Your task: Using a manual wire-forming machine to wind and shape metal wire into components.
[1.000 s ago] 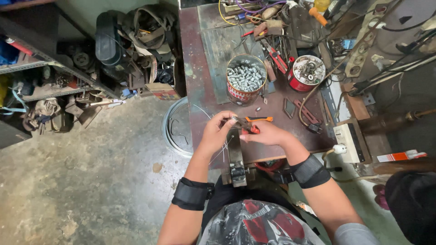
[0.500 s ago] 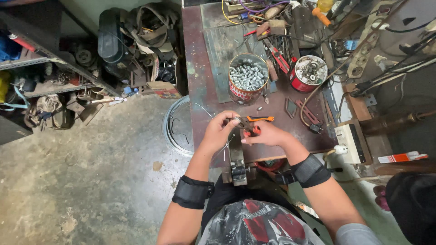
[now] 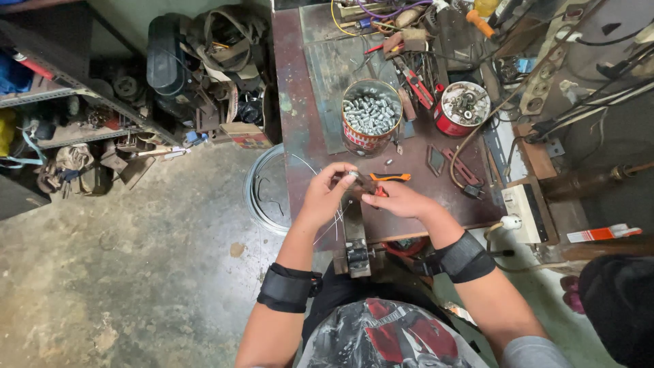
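My left hand [image 3: 325, 195] pinches a small metal part with thin wire [image 3: 325, 230] trailing down from it toward the table's edge. Close beside it, my right hand [image 3: 397, 200] grips orange-handled pliers [image 3: 385, 178], whose jaws meet the small part at my left fingertips. Both hands hover over a narrow metal tool [image 3: 355, 235] clamped at the front edge of the dark workbench [image 3: 310, 146]. Black bands wrap both wrists.
A red tin full of silver bolts [image 3: 370, 117] and a second red tin of small parts [image 3: 463, 105] stand behind my hands. Red-handled tools, cables and clutter fill the back. A wire coil [image 3: 262, 197] lies on the concrete floor at left, with shelves of junk beyond.
Both hands stay together over the clamped tool. The left hand has shifted slightly, still pinching the small part and wire.
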